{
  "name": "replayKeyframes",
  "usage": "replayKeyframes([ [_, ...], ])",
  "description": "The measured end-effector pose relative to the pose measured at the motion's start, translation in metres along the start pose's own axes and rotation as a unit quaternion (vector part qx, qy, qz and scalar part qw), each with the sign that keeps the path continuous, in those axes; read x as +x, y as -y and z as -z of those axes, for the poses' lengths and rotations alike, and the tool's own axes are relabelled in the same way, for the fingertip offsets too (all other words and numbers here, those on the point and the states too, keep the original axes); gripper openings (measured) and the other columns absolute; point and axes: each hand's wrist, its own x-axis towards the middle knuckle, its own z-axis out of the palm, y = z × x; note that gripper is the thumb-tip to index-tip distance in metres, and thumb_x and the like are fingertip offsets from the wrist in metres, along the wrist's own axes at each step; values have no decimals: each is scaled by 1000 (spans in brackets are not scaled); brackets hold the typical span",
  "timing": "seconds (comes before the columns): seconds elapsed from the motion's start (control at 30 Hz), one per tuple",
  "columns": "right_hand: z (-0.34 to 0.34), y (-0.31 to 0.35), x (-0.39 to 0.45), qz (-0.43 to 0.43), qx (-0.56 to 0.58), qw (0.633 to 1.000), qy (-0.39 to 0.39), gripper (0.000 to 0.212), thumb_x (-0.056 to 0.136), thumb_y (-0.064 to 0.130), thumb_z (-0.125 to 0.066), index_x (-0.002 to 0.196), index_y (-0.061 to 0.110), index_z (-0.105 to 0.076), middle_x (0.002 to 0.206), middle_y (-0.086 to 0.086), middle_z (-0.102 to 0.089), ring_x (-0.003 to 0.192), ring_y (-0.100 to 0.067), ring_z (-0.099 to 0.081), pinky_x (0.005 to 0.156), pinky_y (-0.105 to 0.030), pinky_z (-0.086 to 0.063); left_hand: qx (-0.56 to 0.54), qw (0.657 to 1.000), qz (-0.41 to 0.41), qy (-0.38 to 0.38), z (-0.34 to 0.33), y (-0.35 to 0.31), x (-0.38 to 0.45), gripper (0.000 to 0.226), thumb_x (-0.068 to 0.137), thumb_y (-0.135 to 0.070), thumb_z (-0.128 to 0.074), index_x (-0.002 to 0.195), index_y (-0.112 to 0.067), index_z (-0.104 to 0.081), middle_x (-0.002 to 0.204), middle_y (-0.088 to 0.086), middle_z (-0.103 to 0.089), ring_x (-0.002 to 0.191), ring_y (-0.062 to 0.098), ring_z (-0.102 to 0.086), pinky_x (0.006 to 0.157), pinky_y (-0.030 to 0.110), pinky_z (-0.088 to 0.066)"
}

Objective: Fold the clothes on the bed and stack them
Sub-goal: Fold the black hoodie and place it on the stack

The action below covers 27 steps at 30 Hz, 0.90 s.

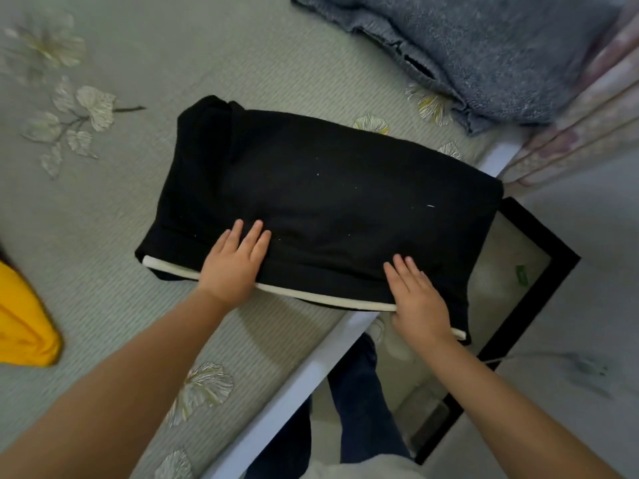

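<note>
Pale green bedding [131, 209] with printed leaves lies under your folded black garment [321, 202], which sits at the bed's edge, one end overhanging. Your left hand [231, 264] and right hand [420, 299] rest flat on its near edge, fingers straight and close together. No writing is readable on it. A yellow garment [24, 316] lies left, a grey one [484, 53] beyond.

place: home bedroom | evidence: bed [114, 209] with floral quilted cover; framed mirror [539, 271] on floor; curtain [587, 108]

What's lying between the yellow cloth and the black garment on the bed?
Nothing but bare floral bedsheet between the yellow cloth and black garment, per the head view.
</note>
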Motion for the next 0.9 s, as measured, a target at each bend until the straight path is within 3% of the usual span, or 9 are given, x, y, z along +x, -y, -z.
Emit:
replayKeyframes([
  [0.07,18,-10,2,19,19,999,-16,78,25,-15,-84,101,-11,-65,101,-28,-66,92,-45,-63,70,-54,-51,-4,1000,5,2,18,-3,0,60,97,-18,-29,146,-15,4,156,5,3,143,26,1,115,33,0],
  [0.17,62,-27,17,34,64,995,-76,76,29,-19,-80,102,-11,-64,101,-27,-66,91,-45,-64,69,-52,-51,-27,999,25,-34,60,-8,2,63,96,-16,-35,146,-13,3,156,6,1,143,22,2,114,30,3],
  [0.27,118,-47,44,28,107,989,-96,71,48,-21,-71,117,-9,-56,117,-26,-59,108,-45,-57,87,-47,-46,-78,990,48,-107,118,-10,14,62,95,-12,-38,146,-10,-3,155,8,-4,143,22,0,113,28,1],
  [0.33,155,-58,63,16,127,987,-93,66,72,-12,-59,134,2,-41,138,-16,-44,129,-31,-41,105,-32,-33,-116,978,48,-164,159,-10,25,59,93,-5,-40,145,-6,-11,154,12,-11,143,25,-7,114,29,-4],
  [0.43,210,-74,85,-6,132,986,-98,61,83,0,-52,140,12,-35,144,-6,-40,131,-20,-38,103,-24,-26,-164,956,57,-238,222,-12,44,58,90,1,-43,143,-1,-19,150,17,-21,140,27,-18,112,31,-15],
  [0.6,306,-95,111,-46,125,977,-165,58,83,4,-53,139,15,-39,139,-8,-46,124,-26,-45,95,-30,-33,-169,921,31,-350,324,-14,84,58,82,9,-50,137,6,-31,143,25,-33,134,35,-31,110,37,-23],
  [0.77,373,-110,144,-41,68,936,-342,56,66,-14,-62,121,-4,-56,128,-23,-53,114,-39,-55,88,-43,-47,-140,872,-42,-467,411,-9,143,53,74,18,-53,126,13,-44,131,34,-44,124,48,-39,105,49,-27],
  [0.83,373,-113,164,-36,46,926,-374,58,53,-20,-68,110,-12,-60,119,-31,-56,105,-48,-57,80,-57,-48,-125,872,-36,-472,430,-5,176,54,79,14,-50,132,6,-41,137,28,-40,131,43,-33,109,46,-20],
  [0.9,353,-118,190,-42,3,930,-365,64,46,-18,-75,108,-14,-60,117,-34,-56,105,-51,-55,81,-64,-42,-113,899,4,-424,431,-4,214,61,86,5,-47,142,-8,-28,149,18,-26,140,33,-17,112,47,-10],
])
